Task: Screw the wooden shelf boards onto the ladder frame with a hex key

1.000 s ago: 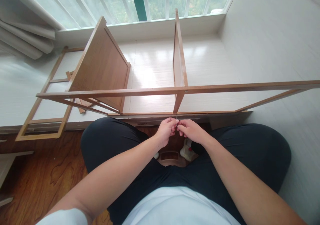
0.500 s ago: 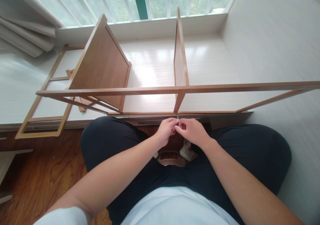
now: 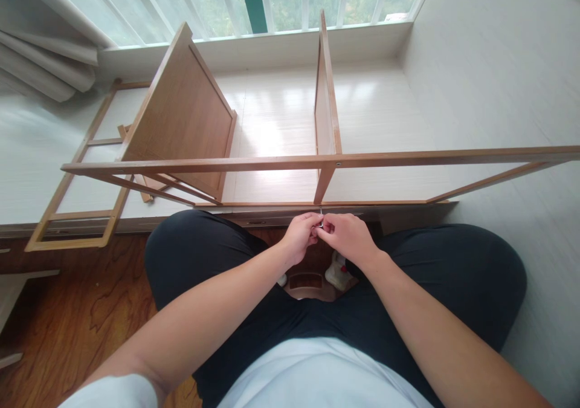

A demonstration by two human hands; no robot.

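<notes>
My left hand and my right hand meet just below the lower rail of a wooden frame. Fingertips of both are pinched together around a thin metal hex key, mostly covered by the fingers. Its shaft points up at the rail, where an upright wooden panel joins the frame. A screw head shows in the upper rail above my right hand. To the left, a wider wooden panel stands tilted against the same frame.
A ladder-like wooden frame lies at the left, overhanging the edge of the white window ledge. Small wooden pieces rest beside it. My knees flank the hands under the ledge. A grey curtain hangs at upper left; a wall stands right.
The fingers of my right hand have shifted slightly around the hex key, and a shiny bit of metal now shows between the hands. The wooden frame stays in place.
</notes>
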